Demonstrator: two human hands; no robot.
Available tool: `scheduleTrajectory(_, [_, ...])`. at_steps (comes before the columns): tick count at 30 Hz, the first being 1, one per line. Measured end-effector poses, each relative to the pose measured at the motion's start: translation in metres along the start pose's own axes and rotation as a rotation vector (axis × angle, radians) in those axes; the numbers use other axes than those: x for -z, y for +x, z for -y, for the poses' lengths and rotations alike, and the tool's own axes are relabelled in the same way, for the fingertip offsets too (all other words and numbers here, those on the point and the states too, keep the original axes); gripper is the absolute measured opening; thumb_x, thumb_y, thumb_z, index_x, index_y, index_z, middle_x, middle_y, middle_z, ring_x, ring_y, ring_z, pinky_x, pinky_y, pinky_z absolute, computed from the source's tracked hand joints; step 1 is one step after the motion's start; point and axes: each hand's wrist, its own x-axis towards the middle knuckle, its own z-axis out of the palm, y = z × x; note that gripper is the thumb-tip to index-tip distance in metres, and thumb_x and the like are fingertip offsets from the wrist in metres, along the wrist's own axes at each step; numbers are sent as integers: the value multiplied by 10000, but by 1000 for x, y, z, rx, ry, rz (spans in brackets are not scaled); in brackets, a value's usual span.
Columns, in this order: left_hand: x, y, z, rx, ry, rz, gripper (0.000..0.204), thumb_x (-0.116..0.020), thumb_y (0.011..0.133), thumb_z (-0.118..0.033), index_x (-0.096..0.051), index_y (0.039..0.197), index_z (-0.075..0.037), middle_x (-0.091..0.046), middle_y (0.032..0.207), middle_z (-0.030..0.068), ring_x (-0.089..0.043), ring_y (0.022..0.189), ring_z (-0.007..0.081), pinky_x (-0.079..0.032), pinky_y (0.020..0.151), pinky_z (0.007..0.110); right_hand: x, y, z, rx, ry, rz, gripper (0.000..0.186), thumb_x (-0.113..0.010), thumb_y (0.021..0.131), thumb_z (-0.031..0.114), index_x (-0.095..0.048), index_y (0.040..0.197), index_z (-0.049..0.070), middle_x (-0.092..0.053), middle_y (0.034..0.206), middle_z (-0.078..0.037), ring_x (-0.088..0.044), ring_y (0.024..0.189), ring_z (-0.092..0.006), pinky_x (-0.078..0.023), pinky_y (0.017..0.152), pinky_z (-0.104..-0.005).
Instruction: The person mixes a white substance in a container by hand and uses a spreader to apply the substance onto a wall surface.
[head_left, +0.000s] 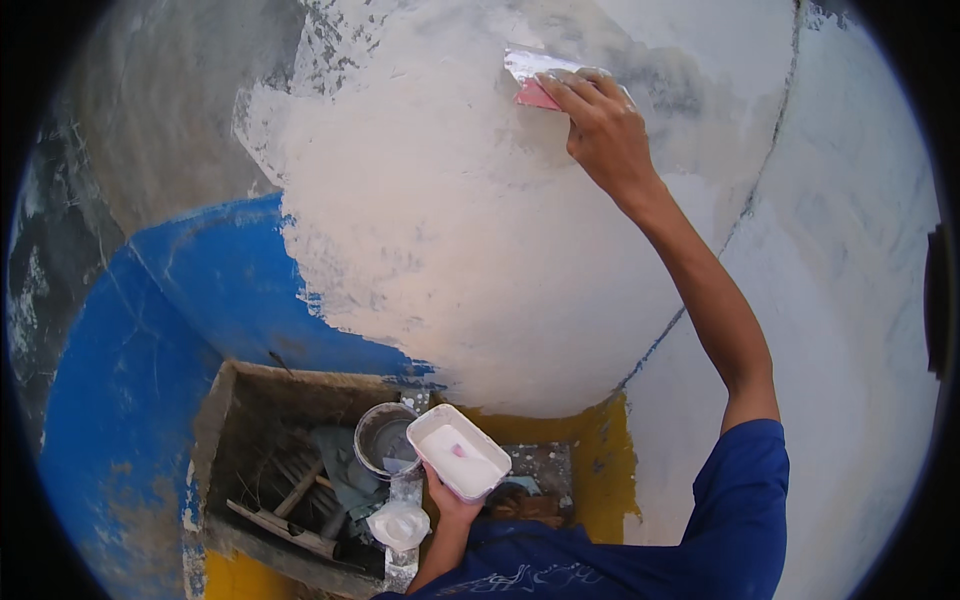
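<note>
The wall (pixel 420 240) fills most of the view, spread with uneven whitish paste in the middle, with bare grey to the far left. For an even coat, the blade probably wants a low, steady tilt and light, overlapping strokes, with thin edges feathered out. Blue paint (pixel 270 270) covers the left, meeting the paste at a ragged edge. Below it is a concrete trough (pixel 208 430) holding sticks and cloth.

Near the middle, the left hand (pixel 452 500) supports a rectangular white tub (pixel 435 425), fingers curled round its side and underside; smooth white paste with a pinkish spot lies inside. A grey bucket (pixel 378 425) is just beside it to the left.

Far and right of centre, the right hand (pixel 610 130) is closed on a flat scraper (pixel 530 68), silvery and smeared, with a pinkish-red part; it appears laid against the wall.
</note>
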Motion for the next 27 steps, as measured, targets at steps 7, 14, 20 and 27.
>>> scheduleTrajectory(7, [-15, -2, 4, 21, -20, 2, 738, -468, 897, -698, -381, 1470, -241, -483, 1415, 86, -482, 1286, 409, -391, 965, 736, -8, -150, 96, -85, 222, 360, 540, -583, 719, -105, -653, 1228, 62, -660, 1184, -95, -597, 1091, -312, -501, 922, -436])
scheduleTrajectory(14, [-8, -2, -7, -41, -58, 13, 718, -463, 913, -675, -383, 1469, -227, -488, 1407, 100, -490, 1280, 403, -394, 983, 720, -34, -116, 76, -161, 33, 164, 578, -579, 751, -58, -592, 1309, 91, -590, 1273, -96, -556, 1143, -291, -455, 859, -432])
scheduleTrajectory(20, [-1, -3, -5, -29, 41, -7, 760, -476, 886, -706, -370, 1475, -237, -480, 1414, 101, -479, 1285, 418, -388, 966, 741, -45, -180, 111, -170, 110, 354, 596, -577, 760, -53, -561, 1337, 95, -556, 1321, -91, -532, 1183, -296, -429, 896, -465])
scheduleTrajectory(27, [-3, -7, -10, -13, 16, 6, 780, -477, 873, -726, -364, 1478, -247, -473, 1421, 94, -469, 1292, 424, -383, 969, 744, 5, -60, 62, -155, 156, 57, 565, -582, 703, -109, -640, 1227, 94, -649, 1181, -85, -585, 1105, -291, -501, 885, -433])
